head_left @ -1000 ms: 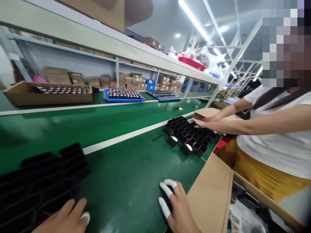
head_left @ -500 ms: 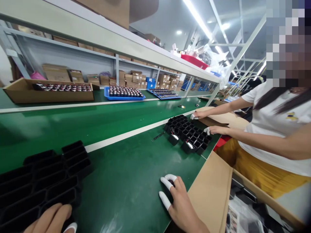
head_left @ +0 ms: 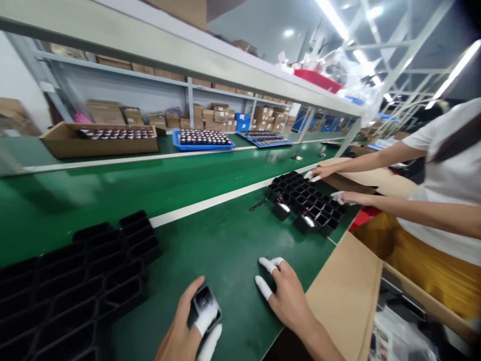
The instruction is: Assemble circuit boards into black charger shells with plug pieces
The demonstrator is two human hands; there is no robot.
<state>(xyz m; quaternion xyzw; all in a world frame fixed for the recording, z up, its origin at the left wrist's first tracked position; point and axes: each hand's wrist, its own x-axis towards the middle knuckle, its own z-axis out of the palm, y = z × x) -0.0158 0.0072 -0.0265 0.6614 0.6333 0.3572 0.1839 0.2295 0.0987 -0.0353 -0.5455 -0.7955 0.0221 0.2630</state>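
My left hand (head_left: 186, 328) is closed around a small black part (head_left: 204, 301) with a glossy face, held just above the green belt (head_left: 210, 240) at the bottom centre. White finger cots cover its fingertips. Left of it lies a black compartment tray (head_left: 75, 276) with empty cells. My right hand (head_left: 287, 296) rests flat on the belt with fingers spread, two of them in white cots, holding nothing. A brown cardboard box flap (head_left: 343, 296) stands right beside that hand.
A co-worker in a white shirt reaches both hands over a second black tray (head_left: 304, 203) and a cardboard box (head_left: 361, 178). Across the belt sit a cardboard tray (head_left: 97, 140) of small parts and two blue trays (head_left: 203, 140). Shelves with boxes run behind.
My left hand moved right from the black tray and now holds a small black part. My right hand stayed on the belt. The co-worker's hands shifted little.
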